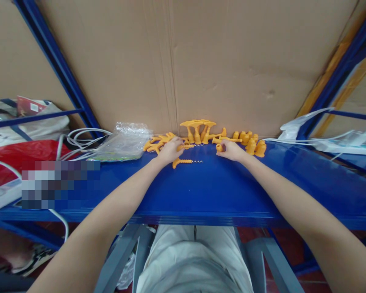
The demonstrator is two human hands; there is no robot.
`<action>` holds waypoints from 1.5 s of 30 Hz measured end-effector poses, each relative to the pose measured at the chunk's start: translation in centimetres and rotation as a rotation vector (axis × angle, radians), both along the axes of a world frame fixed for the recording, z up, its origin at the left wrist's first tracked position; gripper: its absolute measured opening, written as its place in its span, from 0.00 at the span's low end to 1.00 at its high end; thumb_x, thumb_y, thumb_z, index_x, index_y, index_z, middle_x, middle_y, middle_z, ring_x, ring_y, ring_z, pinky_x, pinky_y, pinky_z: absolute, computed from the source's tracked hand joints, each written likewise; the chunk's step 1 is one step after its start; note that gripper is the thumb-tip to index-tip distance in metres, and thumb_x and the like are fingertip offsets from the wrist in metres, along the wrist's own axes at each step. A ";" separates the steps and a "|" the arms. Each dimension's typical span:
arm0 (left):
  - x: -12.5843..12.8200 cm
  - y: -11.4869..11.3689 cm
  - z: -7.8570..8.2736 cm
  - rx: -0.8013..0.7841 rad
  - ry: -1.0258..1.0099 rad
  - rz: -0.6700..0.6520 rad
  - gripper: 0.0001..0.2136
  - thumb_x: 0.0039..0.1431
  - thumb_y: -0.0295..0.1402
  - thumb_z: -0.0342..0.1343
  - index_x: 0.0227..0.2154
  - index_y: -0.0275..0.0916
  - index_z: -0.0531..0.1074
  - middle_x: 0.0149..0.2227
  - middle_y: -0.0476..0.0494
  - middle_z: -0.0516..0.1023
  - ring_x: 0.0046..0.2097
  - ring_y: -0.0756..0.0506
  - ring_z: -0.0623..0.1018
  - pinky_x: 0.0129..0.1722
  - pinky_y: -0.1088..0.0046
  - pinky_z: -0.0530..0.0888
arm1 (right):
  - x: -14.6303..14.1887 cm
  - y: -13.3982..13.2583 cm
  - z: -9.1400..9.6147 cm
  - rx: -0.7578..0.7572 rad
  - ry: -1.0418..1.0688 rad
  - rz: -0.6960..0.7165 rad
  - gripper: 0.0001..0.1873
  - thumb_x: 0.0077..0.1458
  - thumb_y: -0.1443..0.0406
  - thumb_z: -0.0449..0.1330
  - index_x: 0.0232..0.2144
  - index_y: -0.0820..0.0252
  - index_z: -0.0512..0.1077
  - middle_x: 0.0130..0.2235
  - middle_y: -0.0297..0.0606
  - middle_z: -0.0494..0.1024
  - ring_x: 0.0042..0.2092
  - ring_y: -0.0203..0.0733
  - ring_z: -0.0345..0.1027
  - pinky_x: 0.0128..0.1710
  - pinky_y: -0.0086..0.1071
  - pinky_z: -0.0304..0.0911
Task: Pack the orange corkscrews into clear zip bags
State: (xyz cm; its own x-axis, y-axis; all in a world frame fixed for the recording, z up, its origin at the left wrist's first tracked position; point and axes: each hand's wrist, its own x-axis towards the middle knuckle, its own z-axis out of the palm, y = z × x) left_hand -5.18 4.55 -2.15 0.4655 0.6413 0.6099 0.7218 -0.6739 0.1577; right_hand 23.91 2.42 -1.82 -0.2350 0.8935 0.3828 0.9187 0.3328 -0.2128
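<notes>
Two hands (170,151) (232,151), one held cap (219,147), one table (201,191)

Head-worn view, close above wearer's lap (195,260); faces forward and down across blue tabletop (201,191) to cardboard backing (219,61).

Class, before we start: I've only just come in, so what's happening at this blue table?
A person sits at the blue table with both hands among orange parts. The left hand appears to hold a spiral-tipped piece; the right hand pinches a small orange part. The hands are apart. Another spiral-tipped piece lies nearer the person. T-shaped pieces stand behind, and bell-shaped parts stand to the right.
</notes>
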 end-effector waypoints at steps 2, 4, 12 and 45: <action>0.3 -0.3 0.1 -0.002 0.007 -0.032 0.08 0.56 0.31 0.51 0.35 0.38 0.75 0.45 0.40 0.75 0.49 0.42 0.75 0.54 0.62 0.72 | -0.6 -0.3 0.1 0.066 -0.058 0.040 0.10 0.49 0.68 0.63 0.37 0.63 0.73 0.40 0.44 0.77 0.41 0.47 0.72 0.43 0.38 0.66; 0.5 -0.6 0.2 -0.006 0.016 -0.060 0.08 0.57 0.30 0.52 0.36 0.38 0.75 0.45 0.41 0.75 0.49 0.43 0.75 0.54 0.63 0.71 | -1.0 -0.8 0.3 0.120 -0.109 0.109 0.12 0.52 0.68 0.61 0.41 0.63 0.74 0.44 0.47 0.77 0.46 0.49 0.71 0.47 0.40 0.65; 0.7 -0.9 0.3 -0.020 0.025 -0.092 0.08 0.57 0.28 0.53 0.37 0.37 0.75 0.46 0.40 0.74 0.49 0.43 0.75 0.53 0.63 0.71 | -1.8 -2.0 0.7 0.139 -0.164 0.131 0.16 0.58 0.65 0.58 0.47 0.64 0.75 0.47 0.49 0.75 0.48 0.51 0.71 0.50 0.42 0.64; 1.7 -0.9 -0.2 0.019 0.056 -0.073 0.06 0.59 0.27 0.51 0.36 0.37 0.73 0.40 0.43 0.73 0.44 0.44 0.76 0.48 0.66 0.73 | -2.0 -0.6 0.5 -0.057 0.503 0.350 0.23 0.51 0.68 0.64 0.50 0.63 0.69 0.51 0.46 0.74 0.42 0.40 0.74 0.46 0.39 0.71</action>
